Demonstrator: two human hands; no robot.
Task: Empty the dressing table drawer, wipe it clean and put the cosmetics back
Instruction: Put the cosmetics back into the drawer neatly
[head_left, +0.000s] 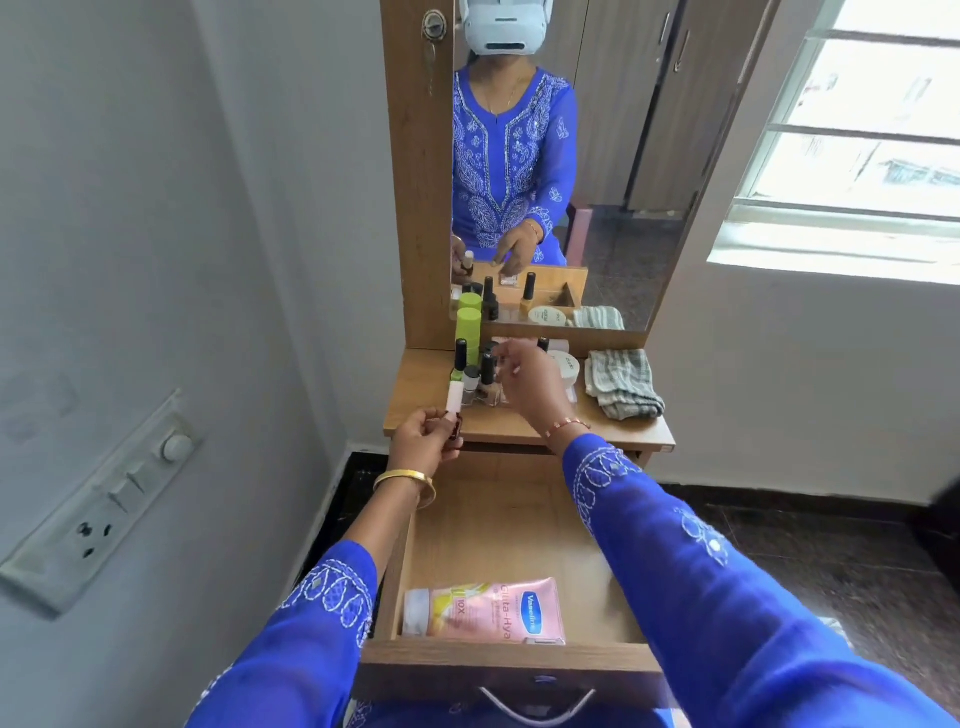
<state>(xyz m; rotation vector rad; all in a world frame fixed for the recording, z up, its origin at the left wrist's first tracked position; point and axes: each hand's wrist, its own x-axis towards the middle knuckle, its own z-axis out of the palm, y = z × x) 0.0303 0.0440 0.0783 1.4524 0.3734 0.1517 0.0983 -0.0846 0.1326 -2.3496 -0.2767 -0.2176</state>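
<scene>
The drawer stands pulled fully out toward you, its wooden floor mostly bare, with one pink lotion tube lying flat across the near end. That suggests the wiping is done and you are putting things back. Above it, the bench carries the rest of the cosmetics, clustered at its left so they sit within easy reach of the open drawer: a tall green bottle, several dark-capped nail polish bottles packed close together, and a white jar just right of them. The folded striped cloth lies apart at the right end, laid aside rather than in use.

Your right hand reaches over the bottle cluster, fingers loosely spread and extended toward the bottles; its grip appears to hold nothing, though the fingertips partly hide what is beneath. Your left hand hangs at the bench's front edge, above the drawer's far end, its grip pinched round a small bottle with a pale pink cap, held upright, probably so it can go straight down into the drawer.
</scene>
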